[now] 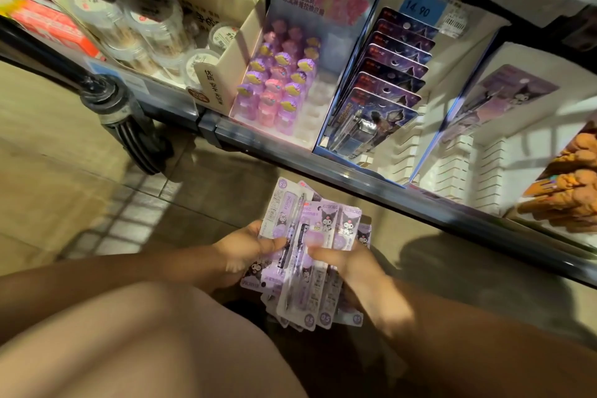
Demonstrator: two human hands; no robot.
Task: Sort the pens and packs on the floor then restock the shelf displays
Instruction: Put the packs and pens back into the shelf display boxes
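Down low in front of the bottom shelf (355, 182), and both hands are on a fan of purple pen packs (311, 229). The left grip (248, 250) is curled round the fan's left edge, thumb laid across the front. The right grip (353, 270) pinches the lower right of the stack, thumb on top, the rest of it hidden underneath. The packs are held in the air between the knee (155, 333) and the shelf rail, above the floor (64, 155), and I can see none on the tiles. This reads as the sorting step: the cards are splayed, at least one is turned end for end against the others, and they want squaring into one tidy stack. Up and to the right, a white stepped display (452, 168) with a matching purple backing card (513, 90) looks mostly bare, just beside the box of dark card packs (387, 81). That's my pick for where these go, judging by the artwork alone. The next move calls for the thumbs to walk the cards together, all facing one way. Then one grip takes the stack while the other feeds packs singly into the steps. Watch those glossy blister fronts, because a loose fan could slide apart and spill.
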